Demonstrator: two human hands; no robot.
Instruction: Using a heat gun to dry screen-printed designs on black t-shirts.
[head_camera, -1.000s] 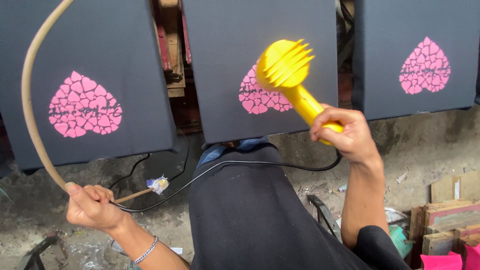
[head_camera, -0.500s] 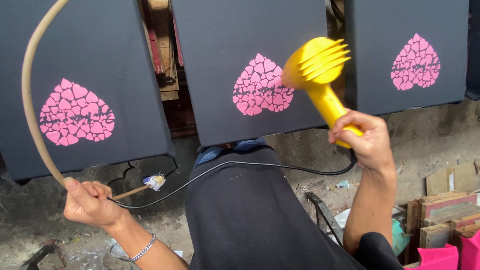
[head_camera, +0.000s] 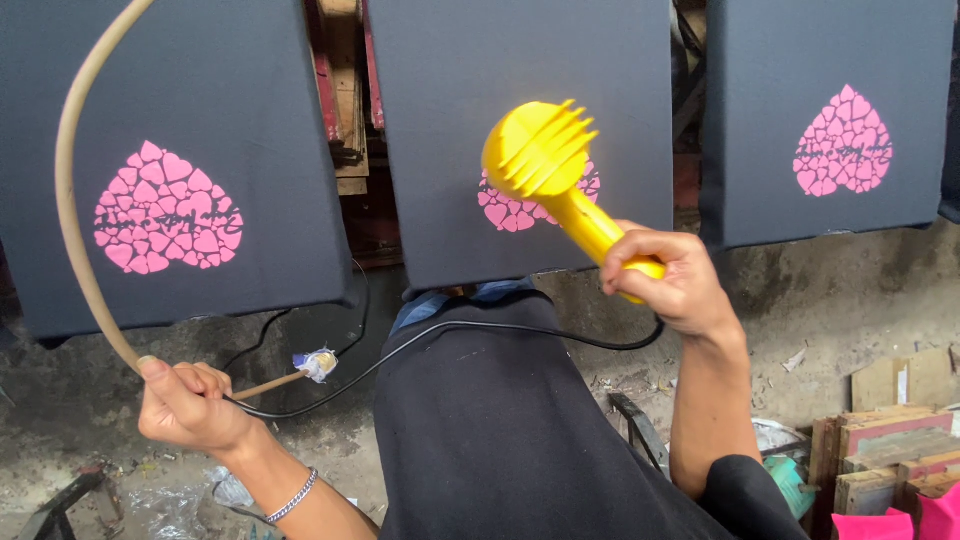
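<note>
- head view: the right hand (head_camera: 672, 285) at about 4 o'clock from the frame's middle is closed tight round the handle of a yellow heat blower (head_camera: 560, 185), whose finned head points up toward 11 o'clock and sits in front of the middle dark panel (head_camera: 520, 100).
- the blower's head covers part of the pink heart print (head_camera: 510, 208) on that panel.
- the left hand (head_camera: 190, 405) at 8 o'clock is curled shut on a beige hose (head_camera: 75, 200) that arcs up toward 12 o'clock along the left panel (head_camera: 200, 90); a thin stick with a taped tip (head_camera: 315, 363) sticks out from the fist toward 3 o'clock.
- a black cable (head_camera: 450, 330) runs from the left fist across the person's black top (head_camera: 510, 440) to the blower's handle at the right hand.
- a silver bracelet (head_camera: 292, 496) is on the left wrist.
- the left panel carries its own pink heart (head_camera: 168, 210); the right panel (head_camera: 830, 60) at 2 o'clock has another heart (head_camera: 843, 142).
- at 5 o'clock, wooden blocks (head_camera: 890, 465) and pink pieces (head_camera: 900, 520) lie on the dirty ground (head_camera: 830, 310).
</note>
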